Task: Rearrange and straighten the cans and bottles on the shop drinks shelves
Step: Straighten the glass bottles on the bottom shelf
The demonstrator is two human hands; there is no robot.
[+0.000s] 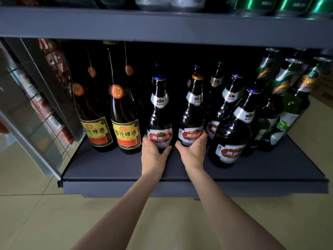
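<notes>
Two brown beer bottles with red and silver labels stand side by side on the bottom shelf [115, 166]. My left hand [153, 154] grips the base of the blue-capped bottle [159, 112]. My right hand [193, 150] grips the base of the gold-capped bottle [192, 112]. Several more bottles of the same kind stand to the right, the nearest one [232, 134] set further forward than the rest. Two tall dark bottles with yellow labels [124, 112] stand to the left.
Green bottles [288, 109] crowd the shelf's right end. The upper shelf [162, 24] carries green and silver cans. A wire rack with packets [41, 105] hangs at the left. Tiled floor lies below the shelf front.
</notes>
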